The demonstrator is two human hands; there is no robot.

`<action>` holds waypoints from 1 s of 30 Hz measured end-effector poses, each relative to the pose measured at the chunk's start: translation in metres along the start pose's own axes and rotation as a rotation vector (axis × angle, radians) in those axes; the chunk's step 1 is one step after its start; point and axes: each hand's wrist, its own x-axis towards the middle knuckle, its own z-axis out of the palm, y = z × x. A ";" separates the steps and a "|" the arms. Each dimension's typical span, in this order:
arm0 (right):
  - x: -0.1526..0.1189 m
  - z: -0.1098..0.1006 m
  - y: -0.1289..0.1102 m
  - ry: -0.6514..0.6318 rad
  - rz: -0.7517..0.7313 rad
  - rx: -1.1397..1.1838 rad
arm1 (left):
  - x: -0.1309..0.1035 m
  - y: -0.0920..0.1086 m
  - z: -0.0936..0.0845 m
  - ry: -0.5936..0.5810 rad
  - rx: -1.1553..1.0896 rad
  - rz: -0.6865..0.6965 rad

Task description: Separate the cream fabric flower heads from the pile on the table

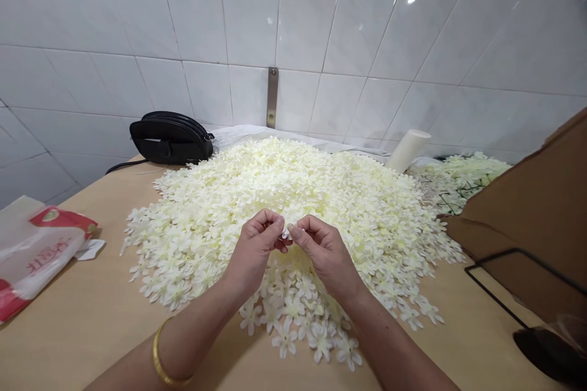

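Note:
A wide heap of pale cream artificial flower blossoms [284, 171] covers the middle of the table. My left hand [257, 247] and my right hand [323, 250] meet over the heap's near side, fingertips almost touching. Both hands pinch, thumb against fingers, on a small white artificial flower [286, 234] between them. Most of that flower is hidden by my fingers. Loose single blossoms [284, 338] lie flat on the wood-coloured table [197, 342] below my hands. A gold bangle [159, 354] circles my left wrist.
A black purse [170, 137] stands at the back left. Red-and-white plastic packaging [46, 256] lies on the left. At right are a white roll [408, 151], flowers with green stems [477, 174], a cardboard box [527, 226] and sunglasses [545, 351]. A tiled wall [302, 18] closes the back.

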 end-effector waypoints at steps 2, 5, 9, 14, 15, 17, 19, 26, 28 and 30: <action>0.000 0.000 0.000 -0.016 -0.003 0.000 | 0.001 0.000 -0.001 0.009 -0.042 -0.019; 0.001 -0.001 0.000 -0.011 0.003 -0.003 | 0.003 -0.002 -0.003 -0.040 -0.132 -0.073; 0.001 -0.003 -0.001 0.020 0.005 -0.032 | 0.004 -0.003 -0.004 -0.103 -0.143 -0.100; 0.003 -0.007 0.000 0.089 0.006 -0.053 | 0.008 0.000 -0.007 -0.001 -0.145 -0.084; 0.003 -0.008 0.000 0.100 0.004 -0.053 | 0.009 0.000 -0.008 0.014 -0.146 -0.085; 0.003 -0.008 0.000 0.128 -0.002 -0.061 | 0.009 0.001 -0.009 0.026 -0.148 -0.085; 0.003 -0.007 -0.001 0.154 -0.007 -0.077 | 0.009 0.000 -0.009 0.016 -0.139 -0.078; 0.002 -0.006 -0.001 0.126 -0.020 -0.135 | 0.004 -0.002 -0.005 -0.064 -0.034 -0.015; 0.003 -0.007 -0.001 0.172 -0.020 -0.128 | 0.005 -0.002 -0.005 -0.040 -0.038 -0.016; 0.003 -0.008 0.000 0.212 -0.015 -0.133 | 0.007 -0.002 -0.006 -0.001 -0.056 -0.021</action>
